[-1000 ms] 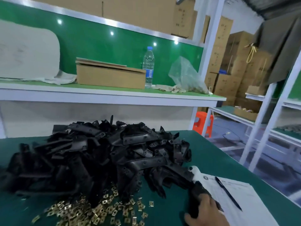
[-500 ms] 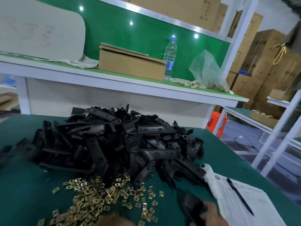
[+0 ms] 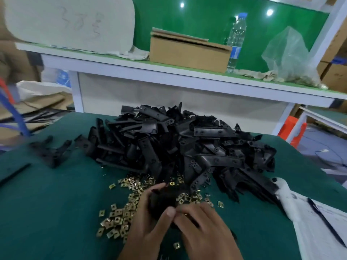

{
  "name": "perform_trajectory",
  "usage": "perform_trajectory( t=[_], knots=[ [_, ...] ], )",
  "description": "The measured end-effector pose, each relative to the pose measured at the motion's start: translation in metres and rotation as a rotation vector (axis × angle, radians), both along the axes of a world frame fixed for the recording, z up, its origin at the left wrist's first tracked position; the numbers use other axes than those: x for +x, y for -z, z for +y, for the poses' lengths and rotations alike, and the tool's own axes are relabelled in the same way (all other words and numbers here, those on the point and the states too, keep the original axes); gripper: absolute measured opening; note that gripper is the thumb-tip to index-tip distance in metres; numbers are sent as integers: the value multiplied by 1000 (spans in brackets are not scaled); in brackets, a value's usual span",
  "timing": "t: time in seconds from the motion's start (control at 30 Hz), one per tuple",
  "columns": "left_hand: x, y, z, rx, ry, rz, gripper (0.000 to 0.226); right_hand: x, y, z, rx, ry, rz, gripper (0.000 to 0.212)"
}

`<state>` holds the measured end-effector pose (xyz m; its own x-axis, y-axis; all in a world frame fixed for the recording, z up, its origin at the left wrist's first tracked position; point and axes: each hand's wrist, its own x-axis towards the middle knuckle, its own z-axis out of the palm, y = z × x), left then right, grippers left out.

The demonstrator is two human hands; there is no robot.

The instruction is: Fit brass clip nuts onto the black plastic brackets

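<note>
Head view looks down on a green table with both hands low in the middle, just in front of the big heap of black brackets. Left hand comes up from the bottom edge, forearm angled toward the heap, fingers curled round a single black bracket — thumb on its near side, fingertips over its far edge. Right hand lies beside it, back of the hand up, fingers bent and closed in against the near end of that same bracket; motion blur hides whether a nut sits between the fingertips. Brass clip nuts lie scattered on the table in front of the heap, to the left of and around the hands. Right of the heap lies a paper sheet with a pen on it. Behind the heap, on a raised shelf, stand a cardboard box and a water bottle.
</note>
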<state>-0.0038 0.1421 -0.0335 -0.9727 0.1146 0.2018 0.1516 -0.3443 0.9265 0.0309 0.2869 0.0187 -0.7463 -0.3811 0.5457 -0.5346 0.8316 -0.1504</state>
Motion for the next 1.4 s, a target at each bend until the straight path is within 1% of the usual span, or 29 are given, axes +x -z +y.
perform_trajectory(
  t=[0.03, 0.07, 0.1, 0.17, 0.2, 0.23, 0.27, 0.33, 0.37, 0.4, 0.43, 0.47, 0.5, 0.53, 0.57, 0.63, 0.7, 0.77, 0.83, 0.93, 0.97, 1.03, 1.1, 1.13, 1.23, 1.3, 1.4],
  knots=[
    [-5, 2, -4, -49, -78, 18, 37, -4, 5, -3, 18, -47, -77, 25],
    [-8, 0, -9, -109, -179, 24, 23, -10, 7, -4, 35, -90, -97, 24],
    [-12, -2, -14, -171, -288, 28, 16, -16, 7, -1, -21, -143, -111, 23],
    [-20, -2, -25, -194, -423, -1, 11, -30, 3, 12, -290, -137, -216, 20],
    [-23, -2, -30, -197, -453, -11, 12, -38, 0, 19, -433, -108, -280, 18],
    [-23, -4, -34, -205, -469, -5, 11, -49, 5, 30, -493, -79, -315, 17],
    [-23, -6, -39, -221, -464, 3, 11, -59, 13, 38, -425, -61, -351, 20],
    [-23, -10, -47, -235, -397, 40, 11, -72, 35, 49, -109, -39, -468, 38],
    [-23, -11, -51, -259, -350, 69, 12, -76, 47, 50, 6, -39, -515, 46],
    [-21, -11, -54, -288, -298, 98, 13, -79, 57, 48, 51, -39, -540, 47],
    [-20, -10, -56, -309, -255, 114, 13, -79, 63, 46, 38, -37, -539, 44],
    [-18, -8, -58, -315, -226, 131, 14, -79, 65, 44, 2, -23, -497, 43],
    [-15, -6, -59, -310, -207, 133, 14, -78, 67, 44, -25, -21, -430, 48],
    [-14, -4, -60, -288, -197, 131, 14, -78, 69, 43, -39, -28, -388, 50],
    [-13, -2, -62, -254, -184, 128, 13, -78, 71, 41, -45, -44, -368, 49],
    [-13, 2, -65, -204, -159, 128, 12, -78, 73, 38, -62, -105, -317, 34],
    [-14, 6, -67, -175, -127, 100, 12, -77, 75, 37, -72, -111, -301, 19],
    [-15, 7, -65, -157, -111, 72, 11, -74, 72, 36, -60, -92, -311, 22],
    [-14, 8, -61, -146, -92, 91, 12, -72, 66, 34, -67, -89, -345, 23],
    [-15, 12, -59, -243, -81, 200, 12, -67, 58, 31, -200, -27, -334, 15],
    [-15, 13, -59, -279, -54, 224, 13, -66, 57, 31, -278, 12, -321, 12],
    [-12, 13, -57, -304, 12, 211, 21, -64, 54, 29, -488, 62, -352, 7],
    [-13, 12, -55, -342, 24, 210, 31, -65, 51, 27, -700, 42, -430, 10],
    [-13, 13, -54, -360, 34, 199, 35, -65, 50, 26, -770, 14, -475, 13],
    [-16, 14, -55, -423, 53, 188, 36, -63, 49, 23, -894, -68, -596, 18],
    [-17, 14, -56, -457, 73, 196, 34, -63, 47, 22, -966, -106, -690, 18],
    [-16, 13, -53, -535, 73, 227, 30, -60, 46, 21, -1051, -156, -805, 26]
  ],
)
